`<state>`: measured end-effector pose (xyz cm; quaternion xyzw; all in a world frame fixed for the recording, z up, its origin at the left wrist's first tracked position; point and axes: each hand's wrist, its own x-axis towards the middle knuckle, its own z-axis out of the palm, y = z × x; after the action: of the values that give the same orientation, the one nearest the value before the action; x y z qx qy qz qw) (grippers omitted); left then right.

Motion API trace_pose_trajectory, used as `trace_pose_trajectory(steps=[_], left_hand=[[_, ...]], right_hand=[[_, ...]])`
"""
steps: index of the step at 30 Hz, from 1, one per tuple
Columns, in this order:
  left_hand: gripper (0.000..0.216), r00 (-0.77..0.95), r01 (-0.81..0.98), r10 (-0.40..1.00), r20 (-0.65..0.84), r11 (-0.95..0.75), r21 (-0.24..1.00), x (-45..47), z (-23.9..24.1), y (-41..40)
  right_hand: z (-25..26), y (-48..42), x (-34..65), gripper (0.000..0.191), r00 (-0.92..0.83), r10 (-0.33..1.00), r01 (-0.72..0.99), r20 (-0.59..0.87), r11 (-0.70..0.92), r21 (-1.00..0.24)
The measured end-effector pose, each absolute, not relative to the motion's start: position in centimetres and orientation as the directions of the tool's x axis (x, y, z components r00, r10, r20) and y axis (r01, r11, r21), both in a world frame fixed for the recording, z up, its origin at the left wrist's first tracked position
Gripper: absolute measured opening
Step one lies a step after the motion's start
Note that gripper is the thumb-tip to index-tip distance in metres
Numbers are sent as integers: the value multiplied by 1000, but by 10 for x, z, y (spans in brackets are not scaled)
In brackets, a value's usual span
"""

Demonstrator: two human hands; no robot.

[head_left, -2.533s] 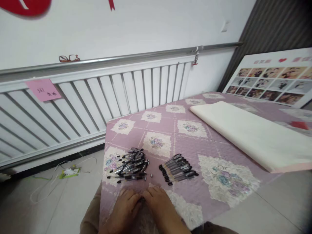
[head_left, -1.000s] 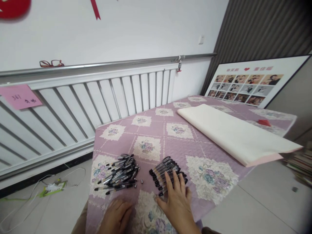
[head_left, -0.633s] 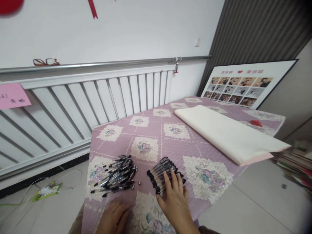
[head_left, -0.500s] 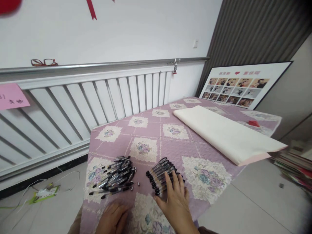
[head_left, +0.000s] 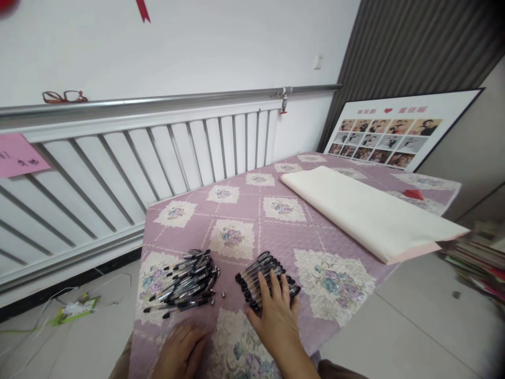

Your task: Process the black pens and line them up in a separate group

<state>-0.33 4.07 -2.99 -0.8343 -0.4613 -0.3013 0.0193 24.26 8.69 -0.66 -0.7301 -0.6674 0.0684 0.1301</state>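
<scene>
Two groups of black-capped pens lie on a purple floral quilt (head_left: pixel 276 237). The left group is a loose heap (head_left: pixel 185 284); the right group is a neat row (head_left: pixel 260 273). My right hand (head_left: pixel 274 310) lies flat with fingers stretched out over the near end of the neat row, touching the pens. My left hand (head_left: pixel 181 352) rests on the quilt near its front edge, just below the loose heap, fingers loosely curled, with nothing visible in it. A tiny loose pen part (head_left: pixel 223 293) sits between the two groups.
A long cream folded sheet (head_left: pixel 366 213) lies across the quilt at the right. A white slatted radiator cover (head_left: pixel 138 158) runs behind, with red glasses (head_left: pixel 63 97) on its rail. A framed photo collage (head_left: pixel 390 134) leans at the back right. Cables and a green card (head_left: pixel 74 308) litter the floor at left.
Both hands were together at the quilt's front edge; my right hand has since moved onto the neat row of pens. The view has shifted slightly rightward.
</scene>
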Motion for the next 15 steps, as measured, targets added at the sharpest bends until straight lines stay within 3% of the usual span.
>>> trace_pose_trajectory(steps=[9,12,15], left_hand=[[21,395,763,755,523,-587,272,-5,-32,41],[24,387,771,767,512,-574,278,-5,-32,39],[25,381,781,798,468,-548,299,-4,-30,37]], right_hand=[[-4,81,251,74,111,988,948,112,-71,-311],[-11,84,274,68,208,951,931,228,-121,-345],[-19,93,300,63,341,907,869,246,-204,-451]])
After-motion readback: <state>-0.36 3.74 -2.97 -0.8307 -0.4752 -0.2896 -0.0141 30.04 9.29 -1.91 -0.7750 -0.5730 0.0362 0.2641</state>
